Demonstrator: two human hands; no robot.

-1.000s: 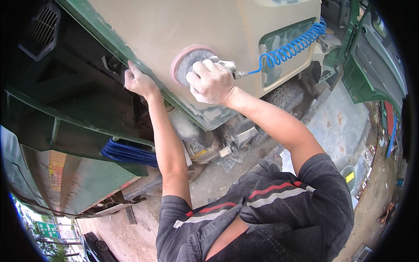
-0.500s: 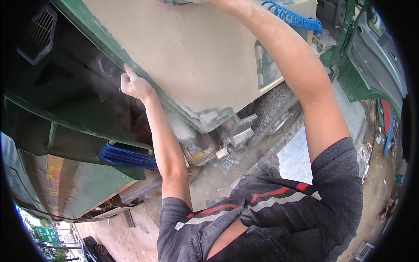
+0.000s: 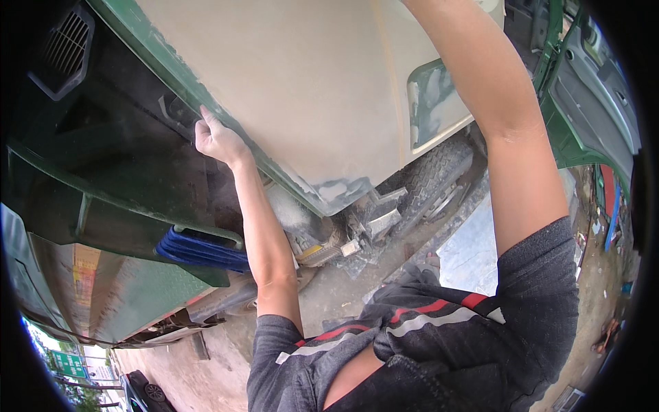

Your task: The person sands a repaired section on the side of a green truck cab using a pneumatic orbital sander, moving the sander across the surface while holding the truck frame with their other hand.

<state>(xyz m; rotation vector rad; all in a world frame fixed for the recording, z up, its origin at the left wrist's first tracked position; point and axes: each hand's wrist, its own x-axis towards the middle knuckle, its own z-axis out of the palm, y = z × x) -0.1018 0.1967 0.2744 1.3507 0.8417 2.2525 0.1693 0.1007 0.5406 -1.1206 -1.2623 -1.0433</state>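
My left hand [image 3: 221,142], pale with dust, is closed on the green edge [image 3: 180,77] of a vehicle body panel. One digit lies along the edge and the other fingers are curled. The panel's broad face [image 3: 302,75] is coated in smooth beige filler, with patchy green and grey near its lower corner [image 3: 336,192]. Reaching up across the panel's right side, my right arm [image 3: 480,69] leaves the picture at the top. Its hand is out of view, so what it holds or touches is hidden.
Beneath the panel are a dusty tyre [image 3: 443,172] and metal parts [image 3: 381,213]. A dark opening with a vent [image 3: 67,44] lies left, above a coiled blue hose [image 3: 202,248]. An open green door [image 3: 576,103] stands right. A pale sheet [image 3: 470,250] lies on the ground.
My right arm has moved up and right, taking its hand out of the picture. The blue coiled hose is no longer visible at top right. My left hand keeps its hold on the edge.
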